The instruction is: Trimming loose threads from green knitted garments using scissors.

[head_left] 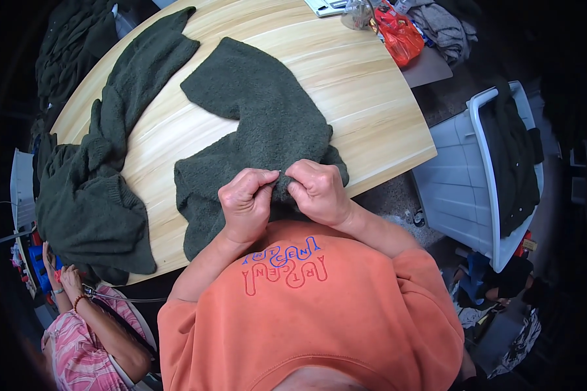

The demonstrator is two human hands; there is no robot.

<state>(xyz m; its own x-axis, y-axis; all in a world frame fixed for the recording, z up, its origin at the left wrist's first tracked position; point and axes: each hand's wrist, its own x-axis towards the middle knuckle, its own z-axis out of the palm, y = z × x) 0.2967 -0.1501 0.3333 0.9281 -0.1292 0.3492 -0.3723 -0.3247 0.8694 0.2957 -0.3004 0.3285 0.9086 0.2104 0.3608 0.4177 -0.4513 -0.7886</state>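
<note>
A dark green fuzzy knit garment (pixel 267 124) lies bunched on the table before me, one sleeve-like part stretching away over the wood. At its near edge, close to my chest, my left hand (pixel 246 201) is closed in a pinch on the knit. Just beside it my right hand (pixel 321 194) pinches the same edge, thumb against curled fingers. A tiny pale glint shows between the two sets of fingertips, too small to name. Part of the fabric drops out of sight under my hands.
More dark green knitwear (pixel 91 202) is heaped along the left of the wooden table (pixel 372 104). A co-worker in pink (pixel 91 332) sits at lower left. On the right stands a pale plastic crate (pixel 453 176) holding dark garments. A red plastic bag (pixel 399 36) is at the far right.
</note>
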